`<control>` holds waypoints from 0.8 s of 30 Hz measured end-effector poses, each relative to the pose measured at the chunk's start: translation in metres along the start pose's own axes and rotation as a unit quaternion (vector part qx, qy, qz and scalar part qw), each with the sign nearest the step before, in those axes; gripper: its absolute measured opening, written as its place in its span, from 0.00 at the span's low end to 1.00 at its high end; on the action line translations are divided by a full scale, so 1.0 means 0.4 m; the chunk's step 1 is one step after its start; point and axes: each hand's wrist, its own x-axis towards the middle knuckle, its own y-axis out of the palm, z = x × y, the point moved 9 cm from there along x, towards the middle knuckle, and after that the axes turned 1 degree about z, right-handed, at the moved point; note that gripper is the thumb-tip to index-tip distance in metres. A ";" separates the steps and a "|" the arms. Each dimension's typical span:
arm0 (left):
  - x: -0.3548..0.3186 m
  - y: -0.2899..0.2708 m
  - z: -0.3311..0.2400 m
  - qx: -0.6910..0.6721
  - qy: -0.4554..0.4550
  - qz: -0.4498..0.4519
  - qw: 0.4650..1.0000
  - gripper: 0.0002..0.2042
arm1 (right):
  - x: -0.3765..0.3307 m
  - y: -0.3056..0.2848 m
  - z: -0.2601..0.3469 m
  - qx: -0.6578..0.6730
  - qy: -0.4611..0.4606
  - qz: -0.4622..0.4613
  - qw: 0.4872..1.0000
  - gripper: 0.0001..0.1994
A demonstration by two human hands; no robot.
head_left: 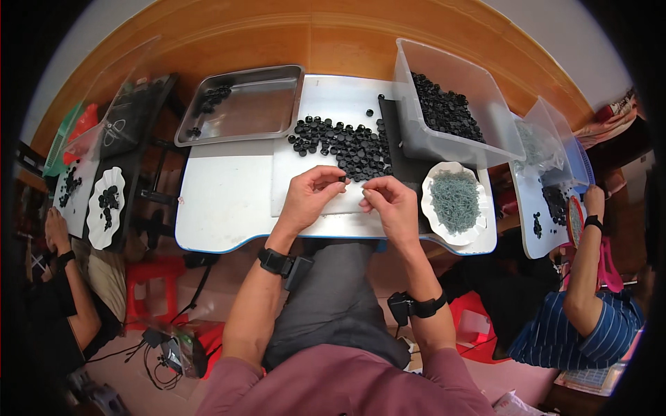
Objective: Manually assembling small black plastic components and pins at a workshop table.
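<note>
My left hand (305, 201) pinches a small black cap (342, 179) between thumb and fingertips, above the near edge of a loose pile of black caps (361, 149). Facing it, a short gap away, is my right hand (394, 208). Its thumb and index finger are pressed together on something too small to make out. The pile is spread over a white board (288, 182) on the table. Just right of my right hand, a white scalloped plate (461, 239) holds a heap of thin grey-green pieces (454, 201).
A steel tray (267, 104) with a few black caps stands at the back left. A translucent plastic bin (444, 149) full of black caps stands at the back right, beside a dark strip (397, 128). Co-workers sit at tables on both sides, near red stools (156, 284).
</note>
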 end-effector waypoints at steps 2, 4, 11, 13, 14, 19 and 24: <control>0.003 0.001 -0.001 0.003 -0.005 0.003 1.000 0.11 | 0.005 0.027 0.007 -0.003 -0.018 -0.004 1.000 0.06; 0.003 0.000 -0.001 0.006 -0.011 0.006 1.000 0.11 | 0.004 0.041 0.036 -0.066 -0.059 -0.021 0.996 0.06; 0.001 -0.003 -0.029 0.152 0.039 -0.026 0.987 0.09 | 0.004 0.043 0.063 -0.135 -0.134 -0.066 0.980 0.07; 0.003 0.001 -0.041 0.189 0.063 -0.029 0.980 0.08 | 0.000 0.043 0.067 -0.154 -0.145 -0.065 0.975 0.07; 0.003 0.007 -0.047 0.229 0.080 -0.022 0.970 0.08 | -0.002 0.045 0.074 -0.174 -0.159 -0.065 0.970 0.07; 0.001 0.022 -0.067 0.246 0.116 -0.023 0.962 0.10 | -0.001 0.050 0.085 -0.211 -0.159 -0.065 0.962 0.06; -0.003 0.022 -0.050 0.232 0.107 -0.037 0.966 0.10 | -0.002 0.057 0.083 -0.228 -0.159 -0.062 0.958 0.06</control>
